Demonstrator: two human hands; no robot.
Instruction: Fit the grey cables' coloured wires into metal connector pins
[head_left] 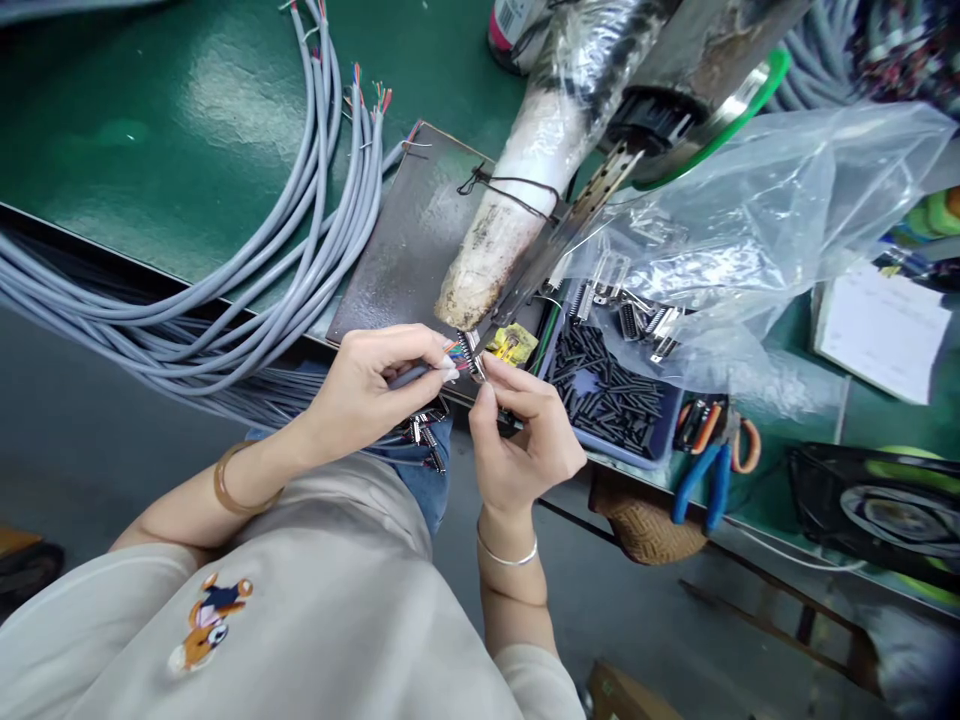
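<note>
My left hand (379,385) is closed in a pinch on a grey cable (409,376), whose thin coloured wires fan out past the fingertips. Those wires meet a small metal multi-pin connector (471,356), which my right hand (525,420) grips between thumb and fingers. Just above the connector sits the tip of a soldering iron (517,290), and a wide white tube wrapped in clear film (517,190) ends close by. Whether the iron's tip touches the pins I cannot tell. A yellow piece (513,345) lies right beside my right fingers.
A blue tray (664,450) holds many short black sleeves. Behind it lies a clear plastic bag (750,250) with metal connectors. Pliers (712,465) rest at the table edge, near a black fan (885,510). Bundled grey cables (300,240) hang over the edge at left. A paper pad (877,325) lies right.
</note>
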